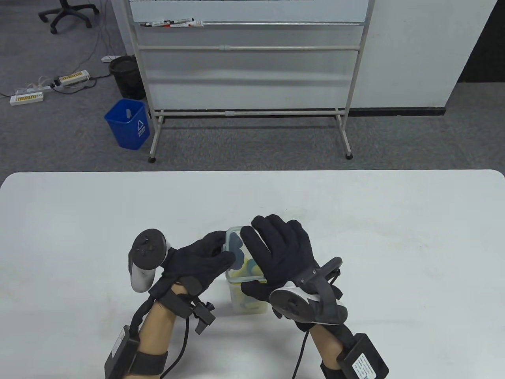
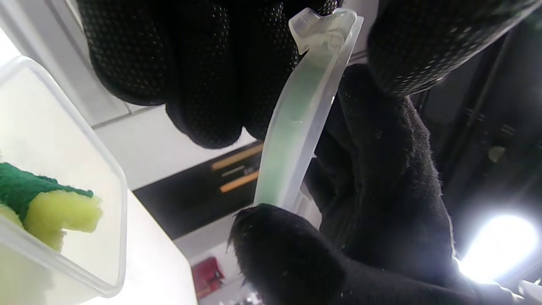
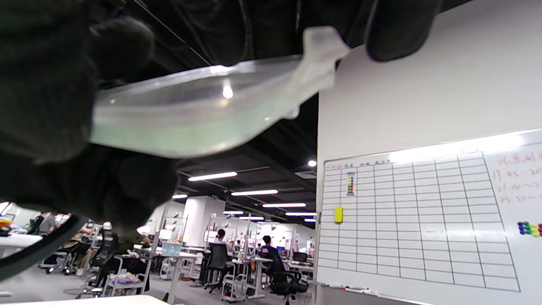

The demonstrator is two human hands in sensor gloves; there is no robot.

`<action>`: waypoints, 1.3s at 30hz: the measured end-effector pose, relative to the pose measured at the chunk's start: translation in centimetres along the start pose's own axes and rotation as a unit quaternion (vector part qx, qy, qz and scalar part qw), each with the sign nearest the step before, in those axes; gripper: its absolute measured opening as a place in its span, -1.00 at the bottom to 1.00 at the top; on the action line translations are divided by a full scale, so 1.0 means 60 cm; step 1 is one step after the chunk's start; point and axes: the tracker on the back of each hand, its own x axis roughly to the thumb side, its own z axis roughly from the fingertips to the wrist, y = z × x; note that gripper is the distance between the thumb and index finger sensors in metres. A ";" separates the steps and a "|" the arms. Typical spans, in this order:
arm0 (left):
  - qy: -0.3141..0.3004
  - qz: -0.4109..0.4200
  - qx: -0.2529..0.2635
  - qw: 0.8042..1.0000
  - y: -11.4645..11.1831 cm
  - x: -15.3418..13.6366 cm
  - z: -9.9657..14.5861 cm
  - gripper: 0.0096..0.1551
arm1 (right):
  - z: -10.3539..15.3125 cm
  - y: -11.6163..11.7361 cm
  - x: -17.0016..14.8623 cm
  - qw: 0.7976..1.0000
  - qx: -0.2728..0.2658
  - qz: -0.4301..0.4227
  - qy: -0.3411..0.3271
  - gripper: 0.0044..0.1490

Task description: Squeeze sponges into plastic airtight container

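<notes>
A clear plastic container (image 1: 245, 304) stands on the white table (image 1: 394, 244) with yellow and green sponges (image 1: 251, 269) inside. Its translucent lid (image 1: 232, 237) with a green seal sits tilted over the opening. My left hand (image 1: 213, 252) grips the lid's left edge, and my right hand (image 1: 262, 258) lies spread over its top and grips the near edge. In the left wrist view the lid (image 2: 296, 140) is edge-on between my fingers (image 2: 203, 84), beside the container (image 2: 108, 199) and a sponge (image 2: 55, 212). In the right wrist view my fingers (image 3: 398, 29) hold the lid (image 3: 190, 123).
A whiteboard stand (image 1: 252, 110) is on the floor beyond the table's far edge, with a blue bin (image 1: 128, 124) and a black bin (image 1: 126, 77) to its left. Bare table surface lies on both sides of the hands.
</notes>
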 end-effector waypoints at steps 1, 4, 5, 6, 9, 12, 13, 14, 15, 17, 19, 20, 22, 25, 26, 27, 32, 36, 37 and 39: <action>0.004 -0.012 0.002 1.000 0.002 -0.002 0.000 -0.31 | 0.000 0.002 0.003 1.000 0.002 0.008 -0.001 0.48; 0.006 -0.001 0.002 1.000 0.005 -0.005 0.000 -0.38 | 0.000 0.006 0.006 1.000 0.001 0.015 -0.003 0.47; 0.007 0.005 0.007 1.000 0.005 -0.006 0.000 -0.39 | -0.002 0.006 0.004 1.000 0.010 0.005 0.001 0.47; 0.007 0.009 0.012 1.000 0.007 -0.009 0.000 -0.40 | -0.003 0.004 0.001 1.000 0.023 -0.005 0.006 0.46; 0.004 0.021 0.024 0.999 0.010 -0.013 0.001 -0.41 | -0.003 -0.005 -0.025 0.996 0.021 -0.086 0.028 0.40; 0.000 0.042 0.024 0.999 0.013 -0.016 0.001 -0.42 | 0.006 -0.015 -0.085 0.977 -0.007 -0.183 0.113 0.25; -0.002 0.044 0.024 0.999 0.014 -0.016 0.001 -0.41 | 0.012 -0.012 -0.107 0.965 -0.009 -0.214 0.150 0.21; -0.002 0.044 0.023 0.999 0.014 -0.017 0.000 -0.41 | 0.016 -0.010 -0.119 0.956 -0.007 -0.235 0.172 0.17; -0.002 0.045 0.022 0.999 0.013 -0.017 0.000 -0.41 | 0.018 -0.006 -0.131 0.946 -0.003 -0.261 0.191 0.12; 0.000 0.049 0.022 0.999 0.009 -0.021 -0.002 -0.41 | 0.023 0.007 -0.150 0.916 0.023 -0.331 0.225 0.05; 0.006 0.058 0.023 0.998 0.005 -0.026 -0.003 -0.41 | 0.025 0.022 -0.160 0.880 0.056 -0.402 0.245 0.04; 0.015 0.065 0.027 0.997 0.002 -0.031 -0.003 -0.40 | 0.025 0.031 -0.160 0.863 0.072 -0.434 0.250 0.04; 0.027 0.069 0.035 0.997 -0.001 -0.036 -0.003 -0.39 | 0.023 0.040 -0.157 0.851 0.090 -0.450 0.255 0.00; 0.049 0.083 0.045 0.994 -0.004 -0.047 -0.003 -0.36 | 0.019 0.047 -0.152 0.864 0.085 -0.412 0.276 -0.12; 0.050 0.085 0.043 0.994 -0.004 -0.048 -0.003 -0.35 | 0.019 0.049 -0.153 0.868 0.082 -0.401 0.280 -0.18; 0.051 0.082 0.041 0.994 -0.003 -0.049 -0.003 -0.35 | 0.019 0.051 -0.153 0.868 0.080 -0.398 0.286 -0.21; 0.083 -0.005 0.078 0.993 0.009 -0.048 0.003 -0.33 | 0.024 0.069 -0.161 0.846 0.095 -0.423 0.311 -0.22; 0.105 -0.085 0.095 0.986 0.015 -0.048 0.004 -0.33 | 0.027 0.089 -0.165 0.833 0.125 -0.431 0.324 -0.19; 0.110 -0.096 0.097 0.984 0.015 -0.049 0.004 -0.30 | 0.027 0.095 -0.165 0.829 0.135 -0.432 0.329 -0.17; 0.114 -0.116 0.101 0.981 0.015 -0.051 0.004 -0.25 | 0.028 0.106 -0.165 0.825 0.151 -0.429 0.334 -0.14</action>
